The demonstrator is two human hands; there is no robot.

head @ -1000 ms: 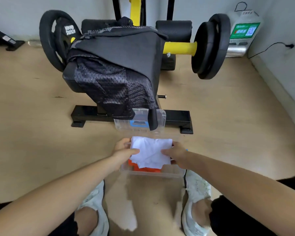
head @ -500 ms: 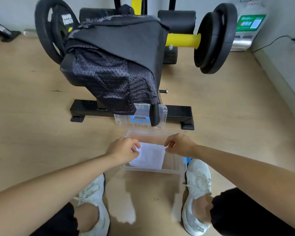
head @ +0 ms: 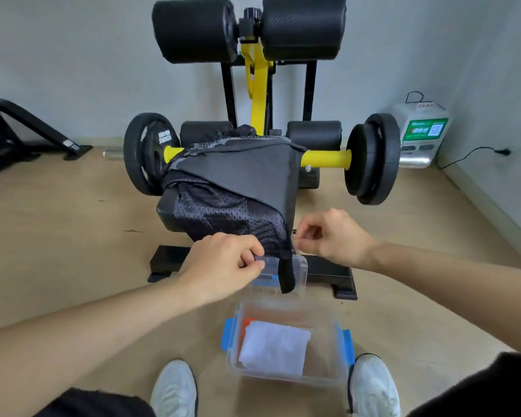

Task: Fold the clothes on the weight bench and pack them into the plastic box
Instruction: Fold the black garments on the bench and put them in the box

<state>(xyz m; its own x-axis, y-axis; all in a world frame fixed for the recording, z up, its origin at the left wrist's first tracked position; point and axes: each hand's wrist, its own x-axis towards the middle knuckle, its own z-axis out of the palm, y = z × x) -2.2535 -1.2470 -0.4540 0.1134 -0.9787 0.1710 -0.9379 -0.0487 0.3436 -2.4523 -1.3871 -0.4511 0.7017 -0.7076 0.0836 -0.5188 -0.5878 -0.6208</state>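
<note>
The left hand (head: 223, 263) has its fingers curled, with thumb and forefinger pinching the lower hem of the black mesh garment (head: 223, 212). The right hand (head: 334, 236) is curled too, its fingertips at the right edge of the dark grey garment (head: 253, 173); I cannot tell whether they have hold of the cloth. Both garments lie draped over the near end of the padded worktop (head: 164, 212), the grey one on top, and a black strap (head: 286, 275) hangs down from them.

Behind the strap, the clear lid (head: 300, 266) stands against the black base bar (head: 328, 269). Nearer the person, the plastic box (head: 325, 380) sits open on the wooden floor (head: 57, 236) between two white shoes (head: 175, 389). A folded white cloth (head: 274, 347) lies in it, on top of an orange piece (head: 248, 323), and the box has blue latches (head: 229, 332) at its sides.

Farther back, black weight plates (head: 373, 158) sit on a yellow bar (head: 325, 158). A white device (head: 421, 136) stands by the wall.
</note>
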